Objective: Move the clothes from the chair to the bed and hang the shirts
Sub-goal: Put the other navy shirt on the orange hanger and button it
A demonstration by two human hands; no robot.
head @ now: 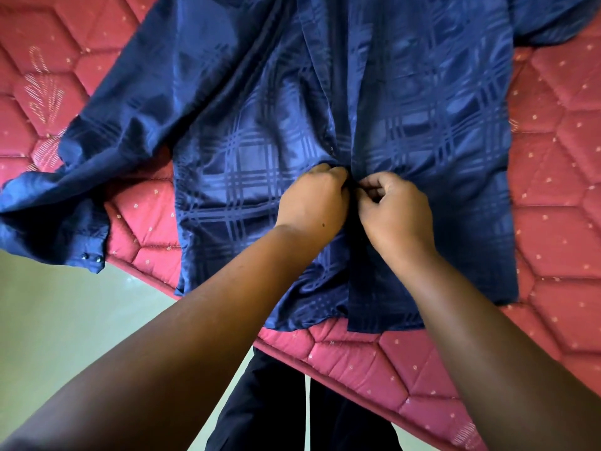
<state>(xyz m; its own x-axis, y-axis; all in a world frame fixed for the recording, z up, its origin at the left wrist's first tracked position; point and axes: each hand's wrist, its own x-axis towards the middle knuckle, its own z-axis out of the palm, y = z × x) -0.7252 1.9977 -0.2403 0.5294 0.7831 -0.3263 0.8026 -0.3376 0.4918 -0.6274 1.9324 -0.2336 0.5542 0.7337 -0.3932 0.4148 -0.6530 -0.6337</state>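
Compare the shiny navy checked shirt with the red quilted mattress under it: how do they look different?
The shiny navy checked shirt is blue with woven plaid; the red quilted mattress has stitched hexagons and small gold dots. The shirt lies creased, the mattress flat. Both have a sheen.

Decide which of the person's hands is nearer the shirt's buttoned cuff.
Left. The left hand grips the blue shirt at its front opening, on the side toward the cuff; the right hand pinches the opening just beyond it, farther away.
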